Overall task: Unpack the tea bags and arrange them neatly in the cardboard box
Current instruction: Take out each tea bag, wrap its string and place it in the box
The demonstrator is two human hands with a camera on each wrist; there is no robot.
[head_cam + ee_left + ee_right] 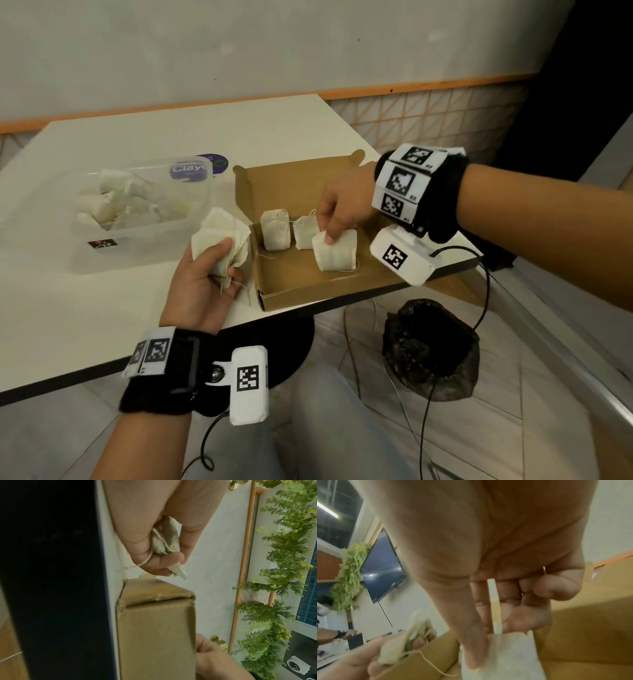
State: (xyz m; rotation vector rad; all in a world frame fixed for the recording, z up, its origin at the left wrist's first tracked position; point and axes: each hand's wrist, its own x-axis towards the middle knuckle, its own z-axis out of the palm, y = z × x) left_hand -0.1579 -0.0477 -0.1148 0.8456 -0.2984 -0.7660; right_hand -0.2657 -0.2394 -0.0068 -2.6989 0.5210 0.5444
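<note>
An open brown cardboard box (301, 284) lies at the table's near right edge. Two pale tea bags (275, 229) stand side by side along its far wall. My right hand (334, 214) pinches the top of a third tea bag (337, 255) and holds it upright inside the box, right of those two; the pinch shows in the right wrist view (488, 639) above the bag (508, 655). Left of the box, my left hand (212, 270) grips a bunch of tea bags (222, 240), their strings dangling; the left wrist view shows them (164, 538) in the curled fingers (169, 559) above the box corner (154, 615).
A clear plastic tub (137, 212) holding wrappers and tea bags stands left of the box, with its purple-labelled lid (214, 164) behind it. The white table (102, 308) ends just in front of the box. A dark bag (428, 349) and cables lie on the floor below.
</note>
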